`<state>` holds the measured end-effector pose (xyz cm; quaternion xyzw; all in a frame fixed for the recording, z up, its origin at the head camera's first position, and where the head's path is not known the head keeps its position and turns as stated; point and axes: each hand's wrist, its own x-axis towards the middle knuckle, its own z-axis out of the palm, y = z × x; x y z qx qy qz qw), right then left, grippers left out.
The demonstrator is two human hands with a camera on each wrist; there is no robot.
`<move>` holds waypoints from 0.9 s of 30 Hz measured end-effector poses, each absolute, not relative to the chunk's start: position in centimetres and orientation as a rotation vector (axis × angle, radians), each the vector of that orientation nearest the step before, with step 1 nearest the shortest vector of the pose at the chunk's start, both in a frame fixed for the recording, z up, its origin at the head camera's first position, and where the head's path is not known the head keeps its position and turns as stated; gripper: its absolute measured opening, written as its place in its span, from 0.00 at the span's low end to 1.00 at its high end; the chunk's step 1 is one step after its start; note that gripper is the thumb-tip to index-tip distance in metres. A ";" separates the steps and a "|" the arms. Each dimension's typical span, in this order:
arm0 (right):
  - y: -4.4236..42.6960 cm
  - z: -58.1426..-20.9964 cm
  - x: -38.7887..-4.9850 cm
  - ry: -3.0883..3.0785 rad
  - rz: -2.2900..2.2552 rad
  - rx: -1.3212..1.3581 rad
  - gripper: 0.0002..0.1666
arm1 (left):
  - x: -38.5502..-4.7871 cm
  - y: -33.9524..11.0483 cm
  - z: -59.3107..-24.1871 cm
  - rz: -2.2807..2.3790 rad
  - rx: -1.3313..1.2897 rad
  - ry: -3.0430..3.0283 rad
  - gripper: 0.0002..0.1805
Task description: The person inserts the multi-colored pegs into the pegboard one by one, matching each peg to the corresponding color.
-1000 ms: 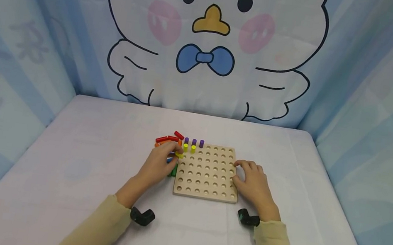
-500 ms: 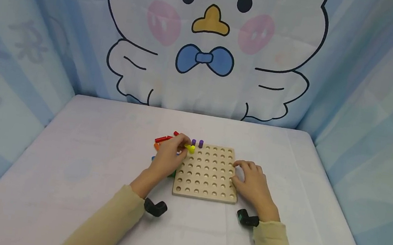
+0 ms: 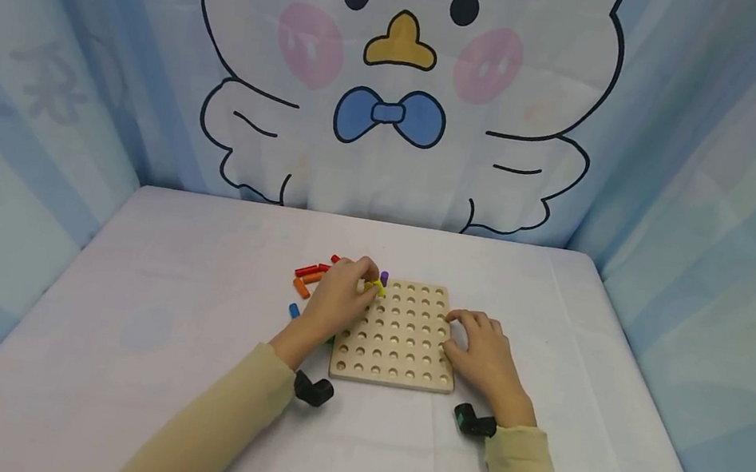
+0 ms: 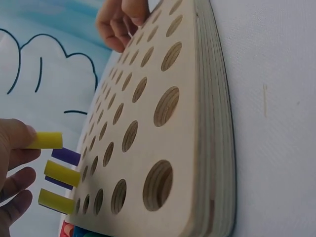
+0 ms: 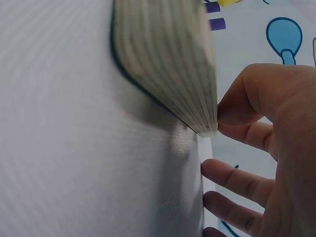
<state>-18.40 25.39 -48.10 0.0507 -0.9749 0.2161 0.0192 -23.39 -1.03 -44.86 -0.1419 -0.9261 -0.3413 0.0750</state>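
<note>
My left hand is over the upper left part of a wooden pegboard, pinching a yellow peg by one end between thumb and fingers. In the left wrist view, two yellow pegs stand in the board's holes below it, with purple pegs behind. In the head view this hand hides most of them; one purple peg shows past the fingertips. My right hand rests at the board's right edge, its thumb and index finger touching it; in the right wrist view the other fingers are spread and relaxed.
Left of the board lie loose red pegs, orange pegs and a blue peg, partly hidden by the left hand. A white cloth covers the table. A curtain with a cartoon bird hangs behind.
My left hand has carried the yellow peg right from the loose pegs, past the standing yellow pegs, to near the third purple peg. The right hand has stayed at the board's edge.
</note>
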 end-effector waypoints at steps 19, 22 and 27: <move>25.3 -47.9 -18.2 -3.020 0.684 0.157 0.23 | -24.7 -0.1 -46.3 -0.789 -0.529 -2.829 0.07; 25.3 -47.8 -18.2 -3.017 0.680 0.160 0.22 | -24.7 -0.1 -46.5 -0.747 -0.563 -2.821 0.07; 25.3 -47.9 -18.1 -3.019 0.675 0.160 0.22 | -24.6 -0.1 -46.6 -0.635 -0.626 -2.817 0.10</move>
